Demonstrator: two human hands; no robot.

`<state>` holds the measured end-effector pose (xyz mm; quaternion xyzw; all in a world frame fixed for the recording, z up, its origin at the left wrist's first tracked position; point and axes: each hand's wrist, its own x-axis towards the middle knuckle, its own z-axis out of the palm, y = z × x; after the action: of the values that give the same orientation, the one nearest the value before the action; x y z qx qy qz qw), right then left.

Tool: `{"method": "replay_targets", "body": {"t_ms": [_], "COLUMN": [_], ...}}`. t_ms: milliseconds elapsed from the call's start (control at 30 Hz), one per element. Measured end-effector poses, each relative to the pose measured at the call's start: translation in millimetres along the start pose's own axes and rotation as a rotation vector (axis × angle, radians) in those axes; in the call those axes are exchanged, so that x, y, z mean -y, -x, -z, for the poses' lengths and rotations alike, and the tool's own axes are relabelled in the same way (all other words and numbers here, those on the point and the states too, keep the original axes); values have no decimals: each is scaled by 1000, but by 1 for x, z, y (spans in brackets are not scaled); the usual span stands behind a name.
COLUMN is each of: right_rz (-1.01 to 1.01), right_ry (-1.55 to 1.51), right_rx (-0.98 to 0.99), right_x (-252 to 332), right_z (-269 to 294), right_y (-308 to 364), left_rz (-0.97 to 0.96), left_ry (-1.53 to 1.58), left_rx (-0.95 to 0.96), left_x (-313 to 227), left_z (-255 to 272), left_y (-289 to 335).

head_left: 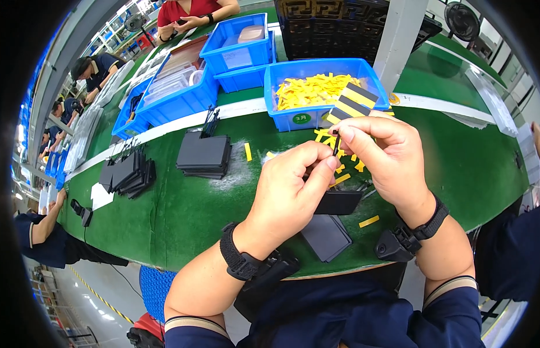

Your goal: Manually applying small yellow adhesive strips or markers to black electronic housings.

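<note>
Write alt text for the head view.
Two hands, left hand and right hand, pinch a small black part above a green table. Yellow strips fill a blue bin behind; black cards lie stacked at left.

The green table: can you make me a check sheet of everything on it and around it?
Surface: green table with a white stripe along its far side.
Job's things: a small black part pinched between both hands; a flat black piece under them, another at the near edge.
Clutter: yellow strips scattered on the table, a blue bin full of them, stacks of black pieces, more blue bins.
Fingers: left hand and right hand both closed on the small part; a black strap on each wrist.
Cables: nothing seen.
Surroundings: other people at work along the table, a white post, a fan.
</note>
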<state>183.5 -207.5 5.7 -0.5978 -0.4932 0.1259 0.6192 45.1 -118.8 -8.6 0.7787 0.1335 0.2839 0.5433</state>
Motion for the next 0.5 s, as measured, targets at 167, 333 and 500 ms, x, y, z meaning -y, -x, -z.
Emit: {"method": "replay_targets", "body": {"t_ms": [167, 333, 500], "right_rz": [43, 132, 4], "right_ry": [14, 54, -164], "right_rx": [-18, -147, -201], "right_x": [1, -5, -10], "right_z": [-3, -6, 4], "right_y": [0, 0, -5], "left_rz": [49, 86, 172], "left_ry": [19, -3, 245], "left_rx": [-3, 38, -141], "left_x": [2, 3, 12], "left_z": [-1, 7, 43], "left_y": [-1, -3, -14]}}
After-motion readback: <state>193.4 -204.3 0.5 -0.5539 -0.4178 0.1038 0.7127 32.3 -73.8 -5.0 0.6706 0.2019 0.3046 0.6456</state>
